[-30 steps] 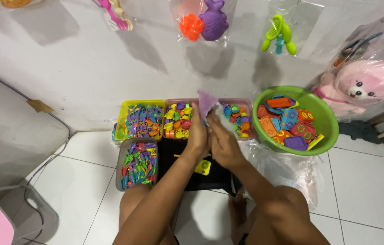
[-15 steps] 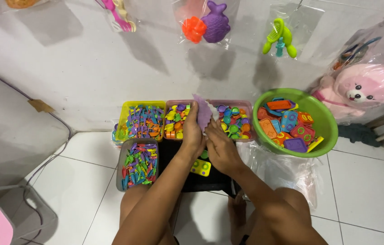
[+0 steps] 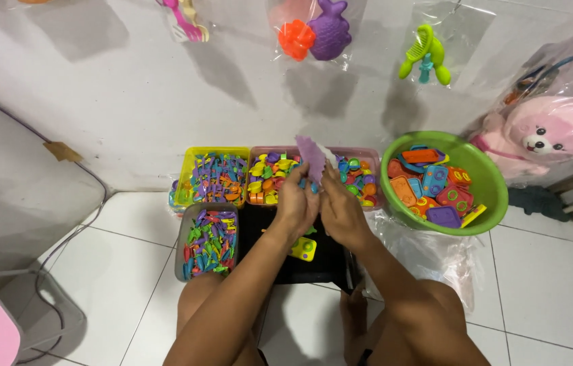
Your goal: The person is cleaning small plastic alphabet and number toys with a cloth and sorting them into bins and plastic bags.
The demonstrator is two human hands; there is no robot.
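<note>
on a white tiled floor (image 3: pixel 130 271) against a white wall, a purple shell-shaped toy piece (image 3: pixel 311 157) is gripped between the closed fingers of the left hand (image 3: pixel 298 202) and the right hand (image 3: pixel 340 209), above a pink tray (image 3: pixel 367 154) of small coloured parts, with a green bowl (image 3: pixel 489 177) to the right.

Matt purple plastic piece (image 3: pixel 311 157), glossy green plastic bowl (image 3: pixel 487 177), shiny white floor tiles (image 3: pixel 124 264)

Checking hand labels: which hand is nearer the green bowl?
Right. The right hand is just left of the green bowl, apart from it. The left hand is farther left, beyond the right hand; both hold a purple toy piece.
</note>
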